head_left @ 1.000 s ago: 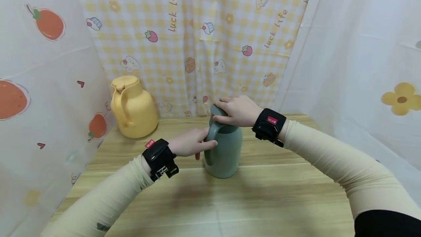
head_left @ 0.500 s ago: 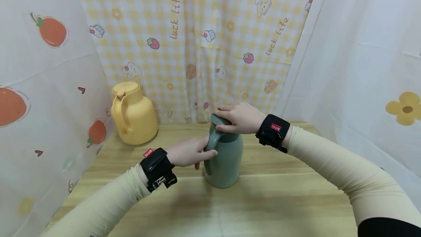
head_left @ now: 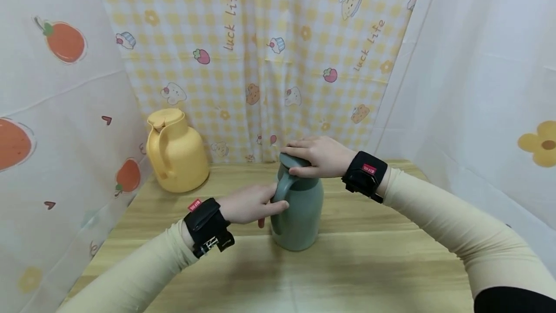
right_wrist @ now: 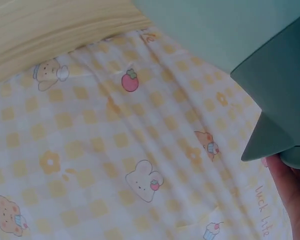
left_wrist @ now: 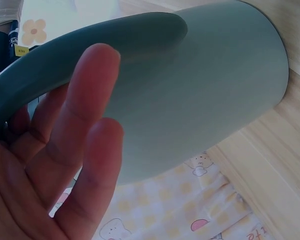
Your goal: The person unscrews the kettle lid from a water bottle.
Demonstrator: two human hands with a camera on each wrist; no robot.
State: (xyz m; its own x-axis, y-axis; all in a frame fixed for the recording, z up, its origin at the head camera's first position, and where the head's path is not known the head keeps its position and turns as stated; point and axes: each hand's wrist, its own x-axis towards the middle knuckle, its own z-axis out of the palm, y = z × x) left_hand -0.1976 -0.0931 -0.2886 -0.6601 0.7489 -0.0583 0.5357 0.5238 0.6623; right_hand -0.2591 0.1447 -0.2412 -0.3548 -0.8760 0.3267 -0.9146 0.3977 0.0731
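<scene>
A grey-green vacuum jug [head_left: 299,219] stands upright on the wooden table, its handle toward the left. My left hand [head_left: 247,203] holds that handle [left_wrist: 90,42] near its upper end, the thumb lying across it. In the left wrist view some fingers pass behind the handle, while other fingers [left_wrist: 95,82] stick out loosely alongside the jug's body. My right hand [head_left: 323,157] grips the round lid [head_left: 290,160] from above, thumb on the near side and fingers at the far side. Beside the pointed spout [right_wrist: 267,137], a finger [right_wrist: 287,190] reaches the lid's edge in the right wrist view.
At the back left of the table [head_left: 369,255] stands a yellow jug [head_left: 184,158] with its lid on. Behind the table hangs a yellow checked curtain [head_left: 226,76]. White printed sheets [head_left: 469,86] enclose the left and right sides.
The view has tilted a little, so everything sits slightly lower in it. Both hands keep their places on the handle and lid; the right hand's pose barely differs.
</scene>
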